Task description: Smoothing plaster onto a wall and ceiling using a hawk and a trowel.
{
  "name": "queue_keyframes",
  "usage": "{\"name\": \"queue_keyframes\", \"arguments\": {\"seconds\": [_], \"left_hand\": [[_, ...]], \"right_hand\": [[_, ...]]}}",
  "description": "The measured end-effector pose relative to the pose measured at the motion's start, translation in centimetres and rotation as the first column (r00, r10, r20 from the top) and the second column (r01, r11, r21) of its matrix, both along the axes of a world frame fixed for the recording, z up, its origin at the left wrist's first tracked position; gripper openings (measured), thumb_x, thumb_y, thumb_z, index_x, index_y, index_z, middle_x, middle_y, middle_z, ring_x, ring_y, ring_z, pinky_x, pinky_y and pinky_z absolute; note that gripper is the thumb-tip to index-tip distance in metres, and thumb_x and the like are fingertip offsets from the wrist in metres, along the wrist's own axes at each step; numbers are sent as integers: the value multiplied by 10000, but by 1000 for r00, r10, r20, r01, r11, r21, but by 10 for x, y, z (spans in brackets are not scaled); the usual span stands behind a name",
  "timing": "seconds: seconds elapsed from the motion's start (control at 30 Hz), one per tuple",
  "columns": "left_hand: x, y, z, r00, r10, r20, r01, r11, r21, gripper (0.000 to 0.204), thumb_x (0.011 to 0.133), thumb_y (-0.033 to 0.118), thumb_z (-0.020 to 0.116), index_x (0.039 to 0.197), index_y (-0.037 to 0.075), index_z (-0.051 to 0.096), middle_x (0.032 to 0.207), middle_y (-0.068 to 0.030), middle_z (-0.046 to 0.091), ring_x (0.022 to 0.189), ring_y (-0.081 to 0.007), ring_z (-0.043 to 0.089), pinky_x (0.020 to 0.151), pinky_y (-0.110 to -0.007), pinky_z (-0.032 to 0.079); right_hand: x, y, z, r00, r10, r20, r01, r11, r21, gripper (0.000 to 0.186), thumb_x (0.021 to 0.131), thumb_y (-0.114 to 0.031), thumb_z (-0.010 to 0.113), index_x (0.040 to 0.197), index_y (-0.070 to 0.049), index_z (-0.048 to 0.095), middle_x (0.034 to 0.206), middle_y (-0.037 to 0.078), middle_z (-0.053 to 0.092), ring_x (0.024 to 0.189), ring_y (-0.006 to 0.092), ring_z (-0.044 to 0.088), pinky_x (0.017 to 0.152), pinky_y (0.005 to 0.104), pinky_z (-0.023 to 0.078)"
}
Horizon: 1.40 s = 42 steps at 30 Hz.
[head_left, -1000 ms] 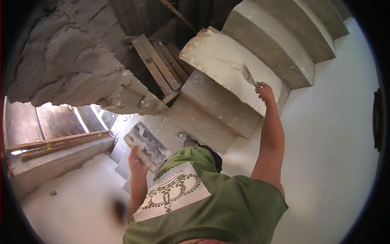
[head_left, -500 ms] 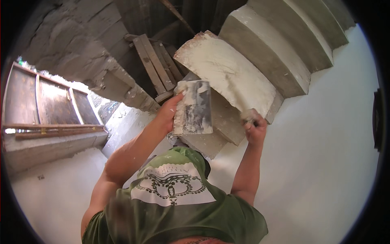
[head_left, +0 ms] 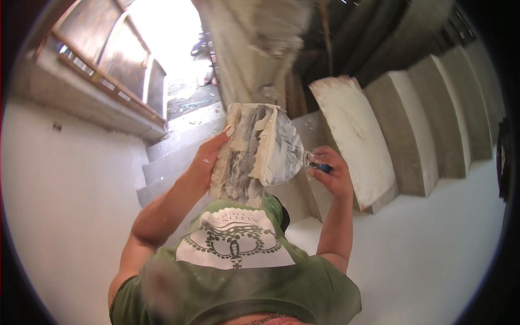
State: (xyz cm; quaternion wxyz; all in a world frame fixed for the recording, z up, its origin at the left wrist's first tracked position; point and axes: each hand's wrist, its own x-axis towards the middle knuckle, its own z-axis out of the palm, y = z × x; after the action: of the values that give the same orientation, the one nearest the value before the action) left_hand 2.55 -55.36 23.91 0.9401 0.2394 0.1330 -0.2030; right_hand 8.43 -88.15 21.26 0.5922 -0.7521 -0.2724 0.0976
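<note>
Presently, the person's left hand (head_left: 208, 160) grips a flat rectangular plate (head_left: 230, 157) by its left side, its face streaked with pale paste (head_left: 262, 154), while the right hand (head_left: 335, 172) grasps the dark handle of a wide putty knife (head_left: 284, 146), whose blade overlaps the plate's right part with a thick ridge of that paste along its edge. Both tools are held before the green shirt (head_left: 298, 284); to the right, among grey stairs (head_left: 398, 135), one step (head_left: 355, 135) bears a whitish coat near the white wall (head_left: 428, 249).
</note>
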Motion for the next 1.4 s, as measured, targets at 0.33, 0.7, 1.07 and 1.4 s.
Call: {"name": "queue_keyframes", "arguments": {"seconds": [0.33,0.7,1.07,1.4], "left_hand": [[-262,218,30,342,810,477,-788,524,-324,424,996,287,455,1319,20,521,1273,-154,613,1157,-262,612,984,-478,506],[-554,384,197,-583,275,765,-727,-597,-339,211,877,-18,608,1088,0,616,1059,-102,664,1028,-209,645,920,-350,562],[-632,548,417,-639,-111,761,-498,-695,-519,424,827,-108,589,1223,5,492,1175,-142,577,1101,-335,584,944,-502,549],[-671,569,493,-661,-56,748,-508,-701,-501,426,879,-76,574,1278,-65,425,1284,-189,513,1205,-336,517,1094,-529,419]], "right_hand": [[-46,252,-56,997,70,-23,-72,992,-105,329,801,-125,686,1101,8,675,952,34,653,836,124,574,773,282,476],[-44,390,-285,846,524,101,-472,823,-318,362,774,-89,622,1123,-8,676,860,131,677,673,206,627,583,349,499],[86,517,-404,392,763,514,-711,606,-357,334,783,-95,623,1097,8,673,864,128,695,592,202,612,496,318,465],[-22,536,-340,625,413,-663,-533,846,25,271,734,-86,783,995,-133,722,642,3,615,476,130,519,429,283,412]]}}
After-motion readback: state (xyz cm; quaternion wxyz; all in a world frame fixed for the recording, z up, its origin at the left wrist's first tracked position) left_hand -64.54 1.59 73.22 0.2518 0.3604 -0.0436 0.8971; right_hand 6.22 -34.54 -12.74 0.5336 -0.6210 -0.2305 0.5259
